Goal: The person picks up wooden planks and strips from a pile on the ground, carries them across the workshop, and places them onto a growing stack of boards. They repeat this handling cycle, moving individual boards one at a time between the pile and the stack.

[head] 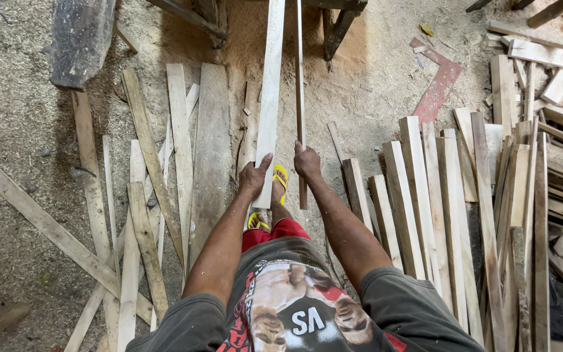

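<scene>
Shirt, head view: dark grey printed shirt (294, 313) is seen nearest the lens, above red shorts (280, 231) and yellow sandals (280, 179).
Left hand: left hand (253, 177) is closed around the near end of a wide pale board (270, 111); thumb is laid across its face.
Right hand: right hand (307, 163) is closed around a thin dark strip (300, 98), held on edge just beside the board.
Position of pieces: both are held out ahead of the body, near ends at the hands, far ends running up to a dark stand (337, 23) at the top edge; whether they rest on it cannot be told.
Step in hand: judged as board and offcut strip being held apart, one per hand, after ripping.
Next move calls for: judged that each piece needs separate control; long pieces would sag or swing if gripped only at the end.
Materials: board is smooth, light, flat and sawn; strip is narrow, darker, slightly rough.
Floor: sawdust-covered ground (21, 78) is fine and pale.
Left stock: scattered planks (180, 143), weathered, uneven lengths.
Right stock: stacked pale slats (425, 195), fairly straight, laid side by side.
Other: red L-shaped piece (439, 88) lies well apart.
</scene>
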Action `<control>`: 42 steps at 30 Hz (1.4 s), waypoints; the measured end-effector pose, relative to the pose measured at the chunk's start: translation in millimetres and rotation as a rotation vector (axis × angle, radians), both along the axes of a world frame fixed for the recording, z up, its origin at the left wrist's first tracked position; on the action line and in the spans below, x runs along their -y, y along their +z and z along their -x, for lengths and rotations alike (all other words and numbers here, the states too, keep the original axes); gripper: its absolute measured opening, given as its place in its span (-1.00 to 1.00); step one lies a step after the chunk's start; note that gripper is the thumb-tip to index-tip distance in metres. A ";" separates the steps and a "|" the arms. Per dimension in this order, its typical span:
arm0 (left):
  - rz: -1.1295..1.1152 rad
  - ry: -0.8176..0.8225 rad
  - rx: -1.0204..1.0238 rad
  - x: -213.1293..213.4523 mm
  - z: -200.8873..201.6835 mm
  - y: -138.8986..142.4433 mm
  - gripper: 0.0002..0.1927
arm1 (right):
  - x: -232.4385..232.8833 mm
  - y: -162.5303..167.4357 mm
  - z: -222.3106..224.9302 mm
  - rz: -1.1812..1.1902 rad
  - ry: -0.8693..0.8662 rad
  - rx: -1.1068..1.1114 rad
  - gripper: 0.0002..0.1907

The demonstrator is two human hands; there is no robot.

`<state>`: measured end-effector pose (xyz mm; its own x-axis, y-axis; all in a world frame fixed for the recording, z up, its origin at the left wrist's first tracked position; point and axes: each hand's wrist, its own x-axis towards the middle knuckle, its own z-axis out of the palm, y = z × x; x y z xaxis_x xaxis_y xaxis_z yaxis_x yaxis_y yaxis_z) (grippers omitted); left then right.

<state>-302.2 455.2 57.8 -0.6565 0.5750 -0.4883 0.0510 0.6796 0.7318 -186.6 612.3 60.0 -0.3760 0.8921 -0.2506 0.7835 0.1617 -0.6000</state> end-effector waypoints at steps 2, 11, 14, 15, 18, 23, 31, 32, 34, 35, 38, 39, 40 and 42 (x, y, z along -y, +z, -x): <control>0.009 0.006 0.006 2.7 -1.9 1.2 0.01 | 2.6 1.1 -2.1 0.005 -0.002 0.003 -0.32; 0.019 0.003 0.024 19.1 -14.5 10.1 0.01 | 18.0 4.3 -14.7 -0.023 0.020 -0.004 -0.33; 0.021 0.005 0.029 24.9 -19.3 10.0 0.01 | 23.7 4.8 -19.1 -0.002 0.009 -0.009 -0.33; 0.022 0.010 0.039 26.8 -20.9 9.6 0.01 | 25.3 5.2 -21.3 0.017 0.006 -0.011 -0.33; 0.032 -0.006 0.015 33.0 -23.0 8.1 0.03 | 31.4 6.3 -25.4 0.025 -0.005 -0.017 -0.33; 0.040 -0.008 -0.012 43.1 -26.8 8.6 0.03 | 41.6 7.4 -30.0 -0.023 0.009 -0.004 -0.32; 0.020 -0.050 -0.092 61.1 -38.7 9.3 0.01 | 58.2 4.5 -42.7 0.007 -0.001 -0.024 -0.33; 0.019 -0.047 -0.084 63.8 -40.2 9.1 0.01 | 60.7 4.1 -44.7 0.002 -0.004 -0.026 -0.34; 0.014 -0.040 -0.068 67.5 -42.0 8.9 0.01 | 63.5 4.0 -47.5 -0.012 -0.010 -0.029 -0.34; 0.018 -0.042 -0.069 69.2 -43.7 8.9 0.01 | 64.7 4.0 -49.6 -0.018 -0.003 -0.025 -0.34; 0.030 -0.038 -0.075 73.7 -47.7 9.6 0.03 | 69.3 4.2 -54.2 -0.022 0.014 -0.011 -0.33; 0.032 -0.035 -0.076 75.1 -49.0 9.9 0.04 | 71.3 4.4 -56.1 -0.015 0.013 -0.002 -0.32; 0.035 -0.032 -0.077 77.0 -51.0 10.0 0.04 | 73.6 4.6 -58.5 -0.009 0.011 0.008 -0.31; 0.038 -0.029 -0.034 79.5 -52.7 9.8 0.04 | 76.6 5.0 -60.6 0.010 0.000 0.003 -0.31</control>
